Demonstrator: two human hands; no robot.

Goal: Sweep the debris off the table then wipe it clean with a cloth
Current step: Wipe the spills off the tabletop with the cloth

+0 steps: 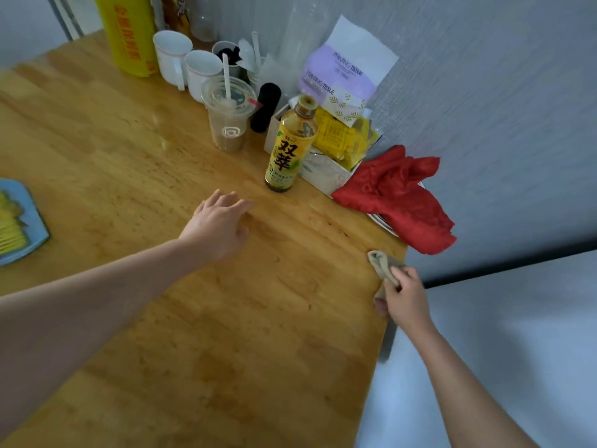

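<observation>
Head view shows your left hand (219,221) lying flat on the honey-coloured wooden table (226,334), fingers straight and relaxed, gripping nothing. Your right hand (405,297) sits at the table's right edge, fingers curled round a small crumpled beige cloth (382,263), part of which pokes out above your knuckles onto the wood. No debris is plain to see on the open stretch of table between your hands.

Judging from this, the main risk is the clutter along the wall. If you carry the cloth forward in a wide stroke, your arm could clip the yellow-labelled plastic drink bottle (289,147), which stands upright just beyond your left hand, or the clear plastic lidded cup with a white straw (228,114), and a spill would undo the wiping. The bunched red fabric (397,198) overhangs the right edge and could be dragged off. The cloth is held near the edge, so a loose pinch may drop it.

Readable writing: "PRINTING TISSUE" twice on the lilac-and-white tissue pack (345,66); large dark Chinese characters on the bottle's label; red Chinese characters on the tall yellow cylinder (129,33), too blurred for you to read.
</observation>
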